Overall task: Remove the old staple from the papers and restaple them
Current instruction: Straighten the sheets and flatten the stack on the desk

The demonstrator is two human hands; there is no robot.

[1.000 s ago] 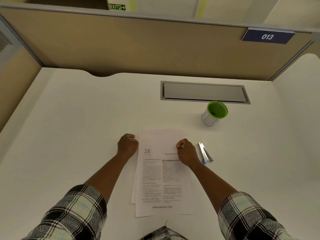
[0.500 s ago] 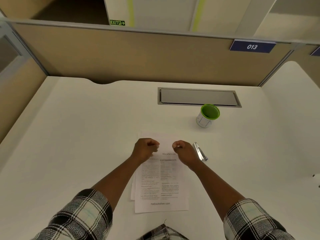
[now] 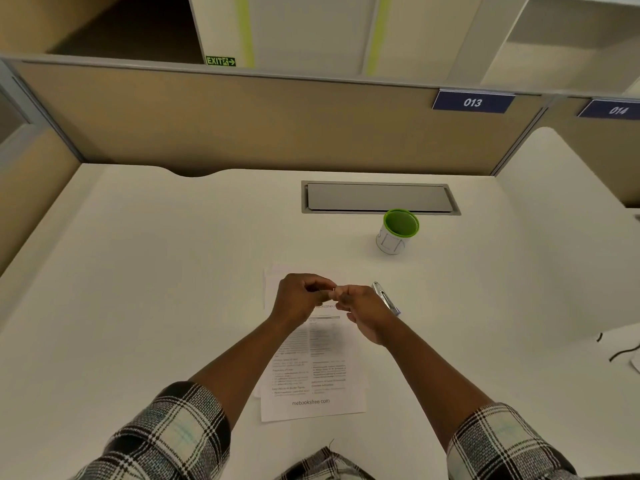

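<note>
Papers lie flat on the white tabletop, close to its near edge and about midway between its left and right edges, a printed page on top with other sheets showing past its left side. Both hands meet above the far end of the stack and hide that end, so any staple in the papers cannot be made out. The left hand and the right hand are both curled, fingertips touching each other in a pinch; whether something tiny is caught between them is too small to tell. Plaid sleeves are pushed up both forearms.

Just right of the right hand a slim silver tool with a blue end, probably the stapler, lies on the tabletop, partly hidden by the knuckles. Farther back and to the right stands a white cup with a green inside, upright, well apart from the papers. Behind it, a grey cable hatch is set into the tabletop near the far edge. A tan partition runs along that edge, bearing a blue sign reading 013.
</note>
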